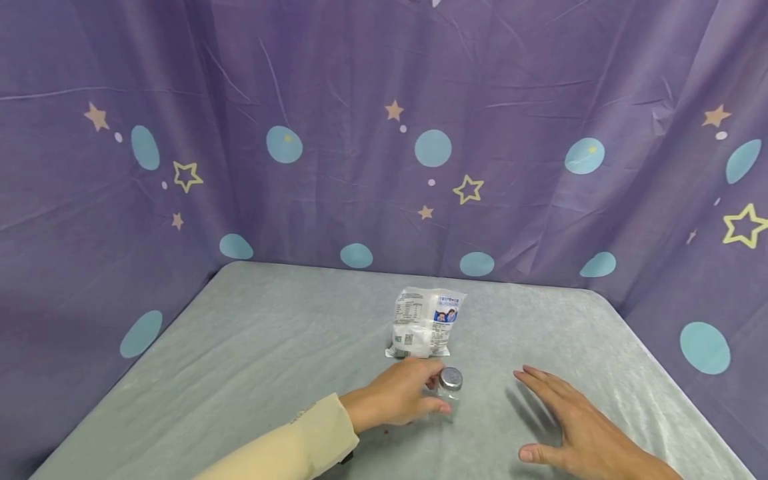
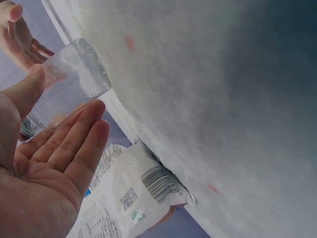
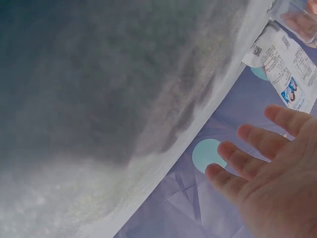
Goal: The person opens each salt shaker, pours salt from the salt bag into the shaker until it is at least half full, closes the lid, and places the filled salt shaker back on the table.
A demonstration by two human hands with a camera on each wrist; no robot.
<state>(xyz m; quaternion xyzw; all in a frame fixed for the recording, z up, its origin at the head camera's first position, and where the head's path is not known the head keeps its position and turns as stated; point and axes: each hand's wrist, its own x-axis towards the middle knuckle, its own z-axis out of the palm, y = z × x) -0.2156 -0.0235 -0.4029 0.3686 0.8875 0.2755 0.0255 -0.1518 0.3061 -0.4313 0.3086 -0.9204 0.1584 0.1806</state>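
Silver-capped clear jar (image 1: 452, 389) is upright, left hand (image 1: 401, 395) at its 9 o'clock, thumb and fingers pinching it from opposite sides. Right hand (image 1: 579, 427) is between 3 and 4 o'clock of the jar, well apart, fingers extended and released. White printed packet (image 1: 422, 323) stands on the grey table (image 1: 288, 327) at the jar's 11 o'clock, near the left hand.

On my far-off table (image 1: 270, 333), a jar (image 1: 451, 397) is standing upright just right of the left hand (image 1: 401, 395), by its thumb. I am seeing the right hand (image 1: 579, 427) farther right, well apart from the jar. Behind the left hand, a bag (image 1: 420, 323) is sitting on the table. A curtain (image 1: 360, 73) is hanging behind everything and along both sides.
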